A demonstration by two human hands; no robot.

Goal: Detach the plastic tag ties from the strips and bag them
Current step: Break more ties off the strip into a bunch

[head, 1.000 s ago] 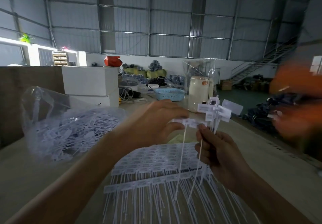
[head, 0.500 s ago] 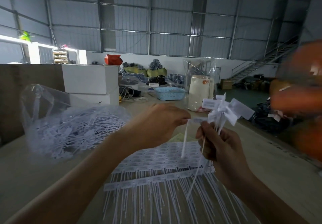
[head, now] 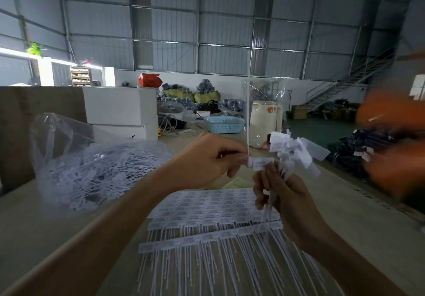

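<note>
My left hand (head: 207, 160) pinches one white tag tie (head: 259, 163) by its head, and the tie's thin tail stands straight up past my fingers. Just to its right, my right hand (head: 285, 201) grips a bunch of detached tag ties (head: 296, 153) by their tails, with the flat heads fanned out above my fist. Below both hands, strips of joined tag ties (head: 207, 215) lie in overlapping rows on the table, tails pointing toward me. A clear plastic bag (head: 92, 166) holding loose ties lies on the table to the left.
White boxes (head: 119, 113) stand behind the bag. Farther back on the table are a blue basket (head: 224, 124) and a cream container (head: 264, 123) under clear plastic. A blurred person in orange (head: 395, 153) is at the right edge.
My left hand has turned the single tie so its tail now points up instead of hanging down. The bunch in my right hand has shifted slightly right. The orange figure has kept moving.
</note>
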